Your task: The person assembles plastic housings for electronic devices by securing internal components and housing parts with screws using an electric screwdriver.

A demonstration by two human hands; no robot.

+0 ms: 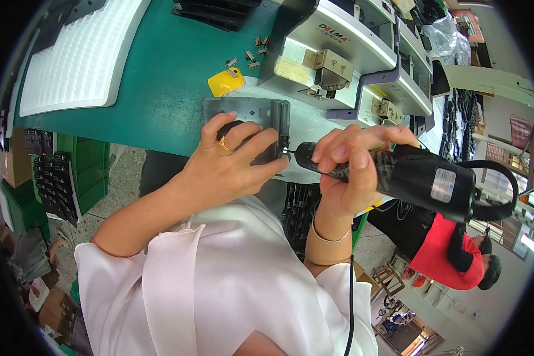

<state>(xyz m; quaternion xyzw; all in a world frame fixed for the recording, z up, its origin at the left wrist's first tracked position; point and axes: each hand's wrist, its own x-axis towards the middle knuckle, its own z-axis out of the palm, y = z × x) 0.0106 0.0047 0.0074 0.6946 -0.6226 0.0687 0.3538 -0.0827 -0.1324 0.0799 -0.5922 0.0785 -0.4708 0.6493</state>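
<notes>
My right hand is wrapped around a black electric screwdriver, held nearly level with its bit pointing left. The bit's tip meets the right edge of a dark grey plastic block at the table's near edge, beside a small shiny spot. Spread over that block, my left hand grips it with bent fingers, the index fingertip close to the bit. A black rounded part shows under the fingers; most of it is hidden. Just beyond the block lie a yellow piece and several small metal switch-like parts.
Silver-grey machines with metal blocks stand at the back right. A white dimpled tray lies on the green table at left. Green crates with black parts stand lower left. A person in red is at the right.
</notes>
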